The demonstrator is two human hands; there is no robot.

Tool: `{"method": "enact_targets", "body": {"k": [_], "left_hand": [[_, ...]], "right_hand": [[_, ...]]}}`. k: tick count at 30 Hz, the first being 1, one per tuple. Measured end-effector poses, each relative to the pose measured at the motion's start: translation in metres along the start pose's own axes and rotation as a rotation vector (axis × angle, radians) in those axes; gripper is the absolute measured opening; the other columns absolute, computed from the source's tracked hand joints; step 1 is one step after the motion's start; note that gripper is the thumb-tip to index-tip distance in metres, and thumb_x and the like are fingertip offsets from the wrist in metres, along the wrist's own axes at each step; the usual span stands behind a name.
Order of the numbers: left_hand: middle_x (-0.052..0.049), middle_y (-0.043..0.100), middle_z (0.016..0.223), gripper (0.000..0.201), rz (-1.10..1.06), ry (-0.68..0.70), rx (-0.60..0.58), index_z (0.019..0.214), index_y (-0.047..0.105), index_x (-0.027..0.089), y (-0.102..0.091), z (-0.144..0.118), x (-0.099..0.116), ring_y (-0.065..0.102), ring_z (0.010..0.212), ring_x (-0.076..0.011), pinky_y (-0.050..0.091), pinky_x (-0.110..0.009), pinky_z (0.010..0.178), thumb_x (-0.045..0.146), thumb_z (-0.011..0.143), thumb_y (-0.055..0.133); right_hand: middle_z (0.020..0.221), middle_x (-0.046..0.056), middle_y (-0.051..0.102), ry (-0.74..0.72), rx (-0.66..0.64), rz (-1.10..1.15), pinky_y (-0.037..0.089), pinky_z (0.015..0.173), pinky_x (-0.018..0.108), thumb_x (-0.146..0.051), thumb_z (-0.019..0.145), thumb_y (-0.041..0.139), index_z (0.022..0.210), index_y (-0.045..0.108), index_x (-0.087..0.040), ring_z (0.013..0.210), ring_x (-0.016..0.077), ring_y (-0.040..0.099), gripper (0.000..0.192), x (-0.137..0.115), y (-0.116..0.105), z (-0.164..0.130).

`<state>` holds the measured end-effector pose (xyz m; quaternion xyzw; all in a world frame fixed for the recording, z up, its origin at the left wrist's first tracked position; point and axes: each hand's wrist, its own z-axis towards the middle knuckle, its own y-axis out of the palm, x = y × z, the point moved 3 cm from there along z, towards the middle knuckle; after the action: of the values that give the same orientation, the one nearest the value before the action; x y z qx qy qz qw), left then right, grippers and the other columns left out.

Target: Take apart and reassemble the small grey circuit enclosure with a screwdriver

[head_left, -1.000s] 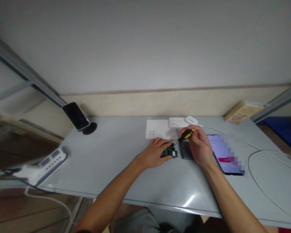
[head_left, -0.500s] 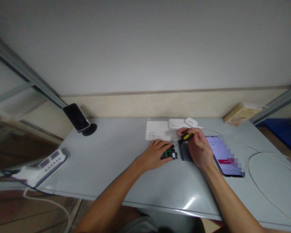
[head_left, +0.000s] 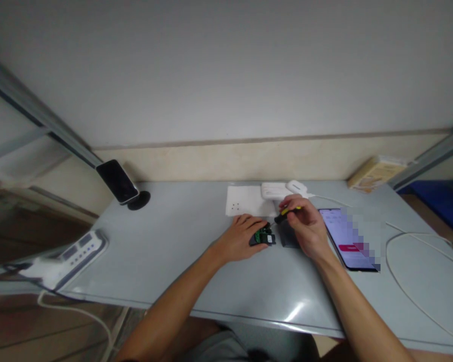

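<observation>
Holding a small board and a screwdriver at the counter

Head view: the left hand (head_left: 241, 238) lies flat-ish on the grey counter (head_left: 166, 256), its grip closed around the left end of a small green circuit board in a black housing (head_left: 263, 237), which rests on the counter near the middle. The right hand (head_left: 305, 227) has its grip closed on a yellow-and-black screwdriver (head_left: 286, 213), held slanting with the tip pointing down-left toward the board; whether the tip touches the board cannot be told. Just right of the board, partly under the right hand, lies a dark grey cover (head_left: 288, 236). Beyond the hands, farther back, a white sheet (head_left: 245, 201) lies flat, with a white device (head_left: 277, 191) at its right edge. Right of the right hand a lit phone (head_left: 343, 236) lies on the counter, and a white cable (head_left: 396, 281) loops past it. At the far left a dark phone on a stand (head_left: 119, 182) leans up; a power strip (head_left: 73, 251) sits at the near left edge. A cardboard box (head_left: 375, 173) lies far right.
</observation>
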<state>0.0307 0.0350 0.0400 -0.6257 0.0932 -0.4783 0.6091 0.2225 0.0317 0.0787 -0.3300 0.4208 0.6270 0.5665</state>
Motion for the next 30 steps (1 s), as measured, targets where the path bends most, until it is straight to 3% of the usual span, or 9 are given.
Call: {"method": "enact_targets", "body": {"k": [3,6,8,12,17,22,30], "left_hand": [[-0.009,0.06,0.14,0.057,0.008,-0.008,-0.017,0.144,0.051,0.025,0.0001,0.0002,0.0001,0.05,0.128,-0.0285,0.038,-0.048,0.111,0.048,0.094,0.067],[-0.01,0.057,0.144,0.067,0.017,-0.029,-0.013,0.151,0.042,0.025,0.0,0.0,-0.0002,0.05,0.131,-0.0298,0.037,-0.049,0.112,0.05,0.093,0.067],[-0.011,0.055,0.147,0.074,0.021,-0.04,-0.007,0.155,0.035,0.025,-0.0001,-0.0003,-0.0003,0.049,0.133,-0.0302,0.035,-0.05,0.113,0.051,0.093,0.066],[-0.01,0.054,0.148,0.073,0.032,-0.024,-0.005,0.156,0.033,0.028,-0.0003,-0.0008,0.0007,0.049,0.134,-0.0298,0.033,-0.05,0.113,0.051,0.094,0.064],[-0.01,0.057,0.145,0.065,0.053,-0.016,0.008,0.152,0.039,0.028,-0.002,-0.0015,0.0012,0.049,0.132,-0.0288,0.031,-0.05,0.114,0.05,0.096,0.062],[-0.009,0.057,0.144,0.063,0.064,-0.02,0.016,0.151,0.042,0.029,-0.002,-0.0017,0.0005,0.049,0.131,-0.0291,0.032,-0.05,0.114,0.049,0.095,0.063],[-0.009,0.058,0.143,0.061,0.057,-0.011,0.03,0.151,0.043,0.028,-0.0034,-0.0019,0.0022,0.049,0.131,-0.0284,0.032,-0.05,0.114,0.049,0.097,0.061]], "right_hand": [[0.091,0.003,0.067,0.059,0.002,-0.012,0.051,0.082,0.036,-0.039,0.087,0.074,0.104,0.069,-0.029,0.088,0.0209,0.064,0.02,0.0021,-0.0011,0.0002],[0.105,0.005,0.07,0.113,-0.003,0.069,0.052,0.088,0.039,-0.045,0.094,0.063,0.118,0.064,-0.03,0.095,0.0223,0.067,0.028,0.0032,0.0021,0.0007],[0.109,0.005,0.069,0.101,0.008,0.056,0.054,0.085,0.038,-0.046,0.092,0.066,0.115,0.063,-0.031,0.095,0.0218,0.068,0.028,0.0037,0.004,0.0012],[0.091,0.0,0.064,0.046,0.04,-0.016,0.055,0.077,0.033,-0.037,0.083,0.078,0.112,0.062,-0.031,0.079,0.0179,0.065,0.034,0.0055,0.0048,0.0011],[0.111,0.004,0.068,0.059,0.003,0.025,0.055,0.091,0.041,-0.038,0.091,0.069,0.125,0.058,-0.032,0.095,0.0205,0.068,0.036,0.0071,0.007,-0.002],[0.096,0.003,0.067,-0.002,0.075,-0.128,0.058,0.08,0.035,-0.033,0.082,0.079,0.112,0.065,-0.028,0.084,0.019,0.067,0.033,0.005,0.0058,-0.0022],[0.107,0.005,0.069,0.009,0.098,-0.118,0.06,0.086,0.039,-0.031,0.085,0.076,0.117,0.069,-0.03,0.088,0.0202,0.071,0.032,0.0029,0.0086,-0.0063]]}}
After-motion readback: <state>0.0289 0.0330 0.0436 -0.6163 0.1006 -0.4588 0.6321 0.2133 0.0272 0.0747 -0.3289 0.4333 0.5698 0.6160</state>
